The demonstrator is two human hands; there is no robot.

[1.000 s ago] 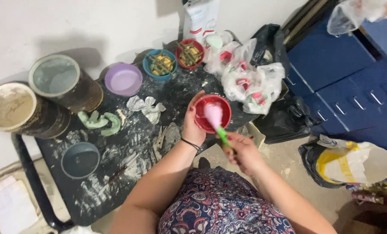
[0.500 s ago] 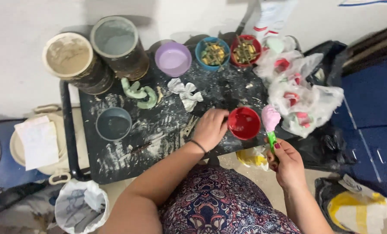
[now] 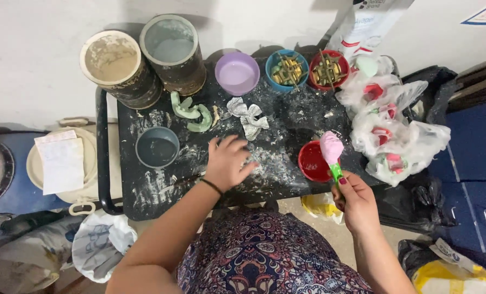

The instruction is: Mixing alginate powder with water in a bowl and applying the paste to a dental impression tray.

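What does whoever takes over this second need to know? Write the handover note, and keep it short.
Left hand: open, fingers spread, flat on the dusty black table, holding nothing.
Right hand: closed on a green-handled spatula, blade up, carrying a pink lump of paste.
Red bowl: at the table's front edge, just left of the spatula, mostly scraped out.
Green curved trays: further back, near the purple bowl.
Done: paste gathered on the spatula.
Left: paste not yet put anywhere.
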